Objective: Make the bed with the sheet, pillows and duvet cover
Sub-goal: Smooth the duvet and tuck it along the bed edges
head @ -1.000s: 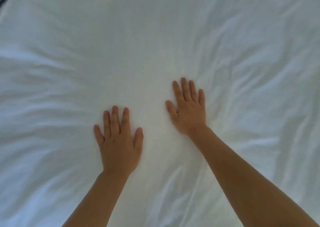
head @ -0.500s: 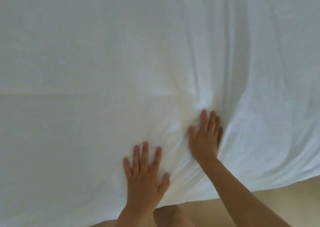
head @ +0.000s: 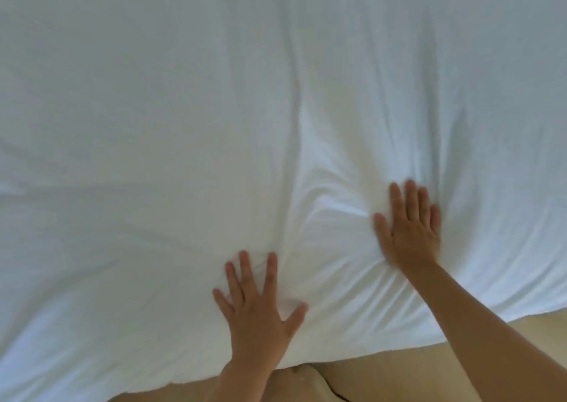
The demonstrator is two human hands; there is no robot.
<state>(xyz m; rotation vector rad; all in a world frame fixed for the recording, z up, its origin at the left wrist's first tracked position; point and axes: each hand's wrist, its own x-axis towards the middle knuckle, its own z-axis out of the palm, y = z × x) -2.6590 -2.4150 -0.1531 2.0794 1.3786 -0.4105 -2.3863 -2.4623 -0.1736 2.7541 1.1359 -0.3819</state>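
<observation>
A white sheet (head: 184, 125) covers the bed and fills almost the whole head view. My left hand (head: 257, 312) lies flat on it near the front edge, fingers spread and straight. My right hand (head: 411, 226) presses flat on the sheet farther back and to the right, fingers together. Creases fan out in the cloth between and around both hands. No pillows or duvet cover are in view.
The sheet's front edge (head: 399, 345) runs slanted across the bottom. Below it shows a beige floor (head: 383, 377), with part of a leg or knee (head: 300, 383) at the bottom centre.
Both hands slid back toward the bed's front edge as the view tilted down, so the sheet's edge and the floor came into sight. The right hand then moved off to the right.
</observation>
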